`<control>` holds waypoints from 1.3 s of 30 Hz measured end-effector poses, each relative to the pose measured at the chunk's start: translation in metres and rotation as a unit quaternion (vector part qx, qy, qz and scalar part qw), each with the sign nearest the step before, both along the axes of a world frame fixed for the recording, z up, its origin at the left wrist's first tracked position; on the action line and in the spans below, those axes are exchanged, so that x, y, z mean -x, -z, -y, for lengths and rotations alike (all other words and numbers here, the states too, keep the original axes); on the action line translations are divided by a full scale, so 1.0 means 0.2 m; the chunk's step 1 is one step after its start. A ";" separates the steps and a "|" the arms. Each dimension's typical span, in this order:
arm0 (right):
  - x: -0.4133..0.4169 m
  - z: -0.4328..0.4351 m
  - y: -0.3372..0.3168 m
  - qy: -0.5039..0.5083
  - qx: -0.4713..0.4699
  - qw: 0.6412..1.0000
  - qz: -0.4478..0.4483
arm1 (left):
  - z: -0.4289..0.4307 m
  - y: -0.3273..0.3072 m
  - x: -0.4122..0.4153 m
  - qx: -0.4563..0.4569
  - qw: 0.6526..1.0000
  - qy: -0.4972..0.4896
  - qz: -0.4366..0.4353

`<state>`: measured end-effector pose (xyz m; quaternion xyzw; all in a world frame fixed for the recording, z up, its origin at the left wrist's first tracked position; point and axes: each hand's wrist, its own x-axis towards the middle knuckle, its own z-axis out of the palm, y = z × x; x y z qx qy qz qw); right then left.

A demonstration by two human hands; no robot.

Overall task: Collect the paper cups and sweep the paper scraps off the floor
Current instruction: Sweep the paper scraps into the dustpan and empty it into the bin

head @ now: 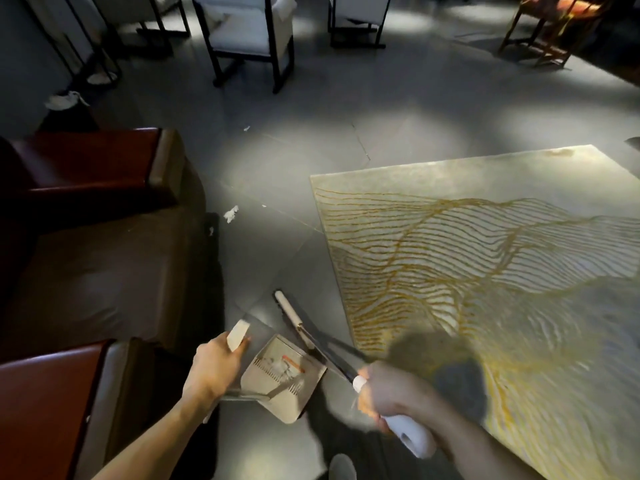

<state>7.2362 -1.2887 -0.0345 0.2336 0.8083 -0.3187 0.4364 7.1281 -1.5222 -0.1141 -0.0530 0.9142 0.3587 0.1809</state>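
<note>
One broom point(290, 310), one dustpan point(277, 379), one rug point(485, 254), two hands point(216, 365) point(388, 393).

floor point(277, 161): glossy tile; rug point(485, 254): matt woven; dustpan point(277, 386): smooth plastic

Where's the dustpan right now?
In the head view the dustpan is low and centre over the dark floor, between the left hand and the broom, left of the patterned rug.
</note>
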 end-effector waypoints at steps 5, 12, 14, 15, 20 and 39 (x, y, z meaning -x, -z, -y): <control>0.48 -0.06 0.03 0.005 -0.032 0.995 -0.094 | 0.00 -0.06 0.28 -0.016 0.994 -0.098 -0.047; 1.36 -0.01 0.17 0.047 -0.044 0.988 -0.137 | 0.02 -0.12 0.85 -0.066 0.982 -0.170 -0.058; 1.58 -0.02 0.22 0.071 -0.045 0.984 -0.155 | 0.02 -0.13 1.04 -0.080 0.980 -0.173 -0.054; 1.67 -0.03 0.25 0.082 -0.042 0.982 -0.167 | 0.03 -0.13 1.13 -0.085 0.980 -0.174 -0.049; 2.12 -0.11 0.34 0.052 -0.073 0.978 -0.191 | 0.03 -0.17 1.58 -0.097 0.978 -0.178 -0.050; 4.07 -0.24 0.57 -0.201 -0.139 0.966 -0.085 | -0.13 0.07 3.00 -0.025 0.928 -0.371 -0.007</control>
